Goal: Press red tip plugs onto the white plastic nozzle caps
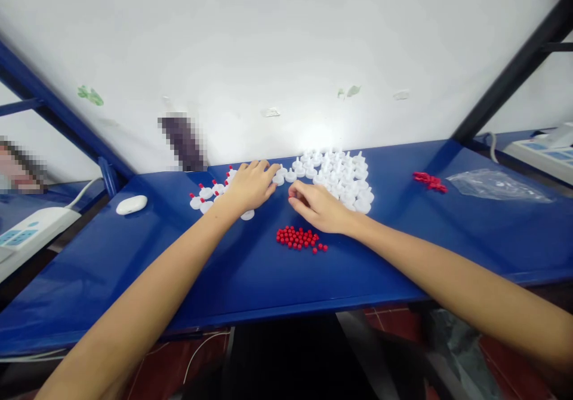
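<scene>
My left hand (255,186) reaches over the white pieces left of centre, palm down with its fingers spread, its fingertips beside a few plain white nozzle caps (290,175). To its left stand several white caps with red tips (206,192). Thumb and forefinger of my right hand (313,204) are pinched together, with a small red cap (290,196) partly showing between them. A large group of white nozzle caps (342,176) lies behind and right of that hand. Nearer the front edge is a pile of small red caps (298,237).
A white oval case (131,205) lies at the left of the blue table (268,292). Red pieces (430,182) and a clear plastic bag (499,185) are at the right. Power strips (33,233) flank the table, and a white wall (286,60) rises behind.
</scene>
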`<state>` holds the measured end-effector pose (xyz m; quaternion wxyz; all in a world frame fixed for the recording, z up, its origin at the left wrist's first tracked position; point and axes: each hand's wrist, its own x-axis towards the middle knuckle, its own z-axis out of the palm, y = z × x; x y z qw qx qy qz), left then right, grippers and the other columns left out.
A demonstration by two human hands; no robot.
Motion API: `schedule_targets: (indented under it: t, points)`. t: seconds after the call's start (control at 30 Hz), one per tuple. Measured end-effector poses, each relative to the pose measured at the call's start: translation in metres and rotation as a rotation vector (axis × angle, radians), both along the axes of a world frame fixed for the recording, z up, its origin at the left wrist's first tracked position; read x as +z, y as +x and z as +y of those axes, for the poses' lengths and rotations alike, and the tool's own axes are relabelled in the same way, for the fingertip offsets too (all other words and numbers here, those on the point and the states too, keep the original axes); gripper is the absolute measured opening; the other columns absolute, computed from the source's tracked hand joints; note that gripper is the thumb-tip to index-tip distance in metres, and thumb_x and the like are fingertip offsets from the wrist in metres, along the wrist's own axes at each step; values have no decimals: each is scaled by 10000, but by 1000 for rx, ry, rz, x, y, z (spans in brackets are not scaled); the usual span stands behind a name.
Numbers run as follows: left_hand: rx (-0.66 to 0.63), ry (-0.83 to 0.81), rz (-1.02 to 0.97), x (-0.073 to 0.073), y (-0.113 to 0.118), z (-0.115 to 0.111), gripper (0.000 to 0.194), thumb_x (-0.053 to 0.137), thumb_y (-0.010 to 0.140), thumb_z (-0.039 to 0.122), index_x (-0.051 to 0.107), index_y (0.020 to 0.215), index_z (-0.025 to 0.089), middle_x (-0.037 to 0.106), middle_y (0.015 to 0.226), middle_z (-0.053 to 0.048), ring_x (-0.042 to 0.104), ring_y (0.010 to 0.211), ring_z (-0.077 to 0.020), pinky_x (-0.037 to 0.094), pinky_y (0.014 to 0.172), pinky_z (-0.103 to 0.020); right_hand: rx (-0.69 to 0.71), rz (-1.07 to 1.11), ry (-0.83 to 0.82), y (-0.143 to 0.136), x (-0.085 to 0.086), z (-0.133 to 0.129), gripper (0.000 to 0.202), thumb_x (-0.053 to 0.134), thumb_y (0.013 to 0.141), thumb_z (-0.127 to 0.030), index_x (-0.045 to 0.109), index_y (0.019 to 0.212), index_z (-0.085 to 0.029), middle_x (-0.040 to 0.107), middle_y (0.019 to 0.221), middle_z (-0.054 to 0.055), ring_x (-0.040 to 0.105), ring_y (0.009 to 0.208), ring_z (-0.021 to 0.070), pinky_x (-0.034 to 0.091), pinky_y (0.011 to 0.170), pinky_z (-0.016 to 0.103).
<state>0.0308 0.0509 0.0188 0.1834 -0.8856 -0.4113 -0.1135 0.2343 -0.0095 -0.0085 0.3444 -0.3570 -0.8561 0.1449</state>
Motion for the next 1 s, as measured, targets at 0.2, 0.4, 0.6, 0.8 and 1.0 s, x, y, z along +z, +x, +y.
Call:
schedule_targets:
  t: [0.2, 0.4, 0.6, 0.8, 1.0]
  points:
    - [6, -131, -15, 1, 20, 4, 215, 484, 926, 245, 678, 977, 169, 736, 885, -95, 689, 836, -266, 458, 692, -330, -20, 58, 36, 1, 4, -2, 185, 339, 1017, -249, 460, 881, -213, 492, 674, -31, 450, 578, 141, 332, 615, 283]
    - [-92, -259, -193, -1, 13, -35, 110, 544, 899, 254, 635, 882, 194, 711, 725, -21, 655, 624, -196, 387, 553, -280, -79, 123, 25, -1, 4, -1, 254, 313, 1045, -324, 463, 869, -218, 514, 677, -25, 485, 590, 138, 343, 611, 274]
    - [-197, -149, -557, -5, 2, -54, 54, 602, 893, 230, 637, 919, 198, 638, 586, 53, 552, 488, -100, 424, 580, -245, 24, 154, -89, -4, 0, -6, 281, 324, 1054, -375, 445, 849, -226, 469, 605, -56, 475, 537, 123, 343, 574, 256]
    - [-256, 56, -697, -8, 2, -64, 102, 622, 893, 270, 682, 905, 188, 591, 728, -3, 532, 652, -124, 424, 615, -271, 76, 244, -11, -10, -1, -13, 335, 309, 1061, -376, 500, 844, -208, 535, 734, -4, 519, 645, 134, 423, 655, 281]
    - [-261, 220, -658, -10, 1, -64, 150, 654, 900, 310, 687, 792, 211, 442, 526, 51, 450, 563, -118, 355, 627, -313, 61, 396, -155, -14, -2, -18, 374, 306, 1059, -439, 523, 869, -200, 600, 729, -3, 607, 622, 125, 487, 651, 278]
